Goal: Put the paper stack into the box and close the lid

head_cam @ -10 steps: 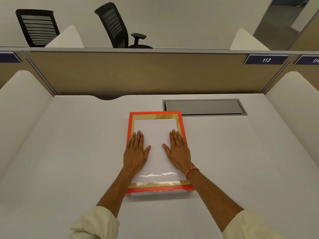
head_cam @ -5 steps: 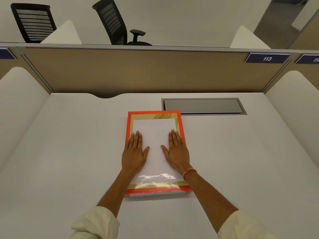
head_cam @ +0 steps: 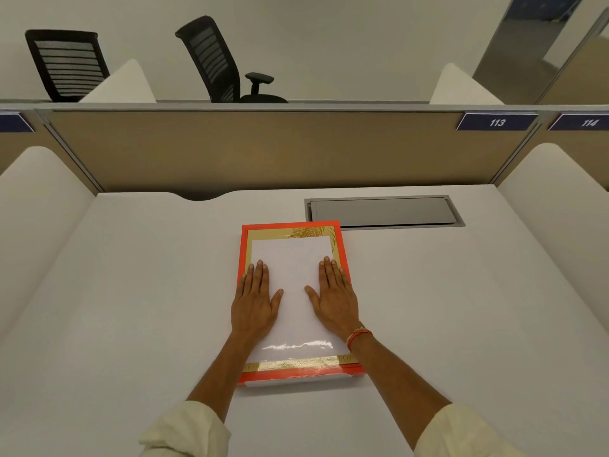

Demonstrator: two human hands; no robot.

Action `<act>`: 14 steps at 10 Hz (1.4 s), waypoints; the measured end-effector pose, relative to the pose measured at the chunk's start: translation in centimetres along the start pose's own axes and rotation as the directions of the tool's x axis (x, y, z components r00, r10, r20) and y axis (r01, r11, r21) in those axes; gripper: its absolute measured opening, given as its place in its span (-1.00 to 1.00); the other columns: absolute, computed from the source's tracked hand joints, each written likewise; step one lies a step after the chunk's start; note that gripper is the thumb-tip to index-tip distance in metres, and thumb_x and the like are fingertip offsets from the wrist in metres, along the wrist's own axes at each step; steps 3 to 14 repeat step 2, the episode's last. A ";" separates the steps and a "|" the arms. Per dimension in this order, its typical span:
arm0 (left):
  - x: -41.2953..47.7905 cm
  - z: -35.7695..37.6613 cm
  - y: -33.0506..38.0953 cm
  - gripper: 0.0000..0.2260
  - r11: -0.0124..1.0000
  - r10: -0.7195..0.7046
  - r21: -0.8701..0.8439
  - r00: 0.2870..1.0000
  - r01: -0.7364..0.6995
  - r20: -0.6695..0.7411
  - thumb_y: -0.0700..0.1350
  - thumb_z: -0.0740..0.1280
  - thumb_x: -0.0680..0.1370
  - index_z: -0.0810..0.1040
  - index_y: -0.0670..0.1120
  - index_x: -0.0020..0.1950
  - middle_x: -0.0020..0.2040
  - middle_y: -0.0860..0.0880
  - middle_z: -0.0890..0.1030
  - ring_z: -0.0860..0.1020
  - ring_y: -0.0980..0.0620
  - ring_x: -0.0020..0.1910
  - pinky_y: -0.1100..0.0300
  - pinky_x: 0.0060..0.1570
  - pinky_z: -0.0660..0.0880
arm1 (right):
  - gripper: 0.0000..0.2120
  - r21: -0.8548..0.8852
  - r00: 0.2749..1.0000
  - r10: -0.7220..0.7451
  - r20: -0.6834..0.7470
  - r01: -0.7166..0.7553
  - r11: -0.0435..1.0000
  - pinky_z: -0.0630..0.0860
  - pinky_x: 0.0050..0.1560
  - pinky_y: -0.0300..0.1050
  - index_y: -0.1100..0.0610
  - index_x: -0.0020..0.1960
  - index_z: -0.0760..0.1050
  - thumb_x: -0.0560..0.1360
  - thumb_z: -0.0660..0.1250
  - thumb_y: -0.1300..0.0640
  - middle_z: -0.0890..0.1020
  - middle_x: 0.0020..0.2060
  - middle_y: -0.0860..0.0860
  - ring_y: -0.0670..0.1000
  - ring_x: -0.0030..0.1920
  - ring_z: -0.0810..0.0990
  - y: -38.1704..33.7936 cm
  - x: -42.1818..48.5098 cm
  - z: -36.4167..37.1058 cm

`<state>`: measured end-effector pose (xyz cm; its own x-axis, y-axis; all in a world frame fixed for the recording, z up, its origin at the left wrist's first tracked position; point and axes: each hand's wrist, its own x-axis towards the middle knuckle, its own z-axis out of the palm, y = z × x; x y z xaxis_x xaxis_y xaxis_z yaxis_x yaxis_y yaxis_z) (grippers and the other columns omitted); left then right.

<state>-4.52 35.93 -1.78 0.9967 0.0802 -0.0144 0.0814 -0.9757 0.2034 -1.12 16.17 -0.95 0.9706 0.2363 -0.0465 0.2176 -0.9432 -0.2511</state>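
A flat box [head_cam: 298, 374] with an orange rim, gold leaf border and glossy white centre lies on the white desk [head_cam: 131, 308] in front of me. Its lid is down, and a thin white strip of the base shows along the near edge. My left hand [head_cam: 253, 301] rests palm-down on the lid's left half. My right hand [head_cam: 336, 300], with an orange thread at the wrist, lies flat on the right half. Neither hand holds anything. No paper stack is visible.
A grey cable hatch [head_cam: 382, 211] is set into the desk just behind the box on the right. Beige partitions [head_cam: 263, 150] and white side dividers enclose the desk. Two black office chairs [head_cam: 214, 61] stand beyond the partition.
Both hands stay flat on the lid in the same places. Only the view has shifted slightly.
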 end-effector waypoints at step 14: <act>0.4 -0.3 2.4 -0.13 0.999 -0.016 -0.052 0.999 0.014 -0.035 0.36 -0.50 0.42 -0.16 -0.11 0.60 0.63 -0.07 -0.14 -0.16 -0.02 0.61 0.07 0.58 -0.21 | -0.30 0.057 0.999 0.002 -0.033 -0.001 0.998 -0.16 0.59 -0.10 0.13 0.58 -0.19 0.62 -0.07 -0.23 -0.11 0.59 0.03 0.01 0.59 -0.15 1.6 -0.2 -1.1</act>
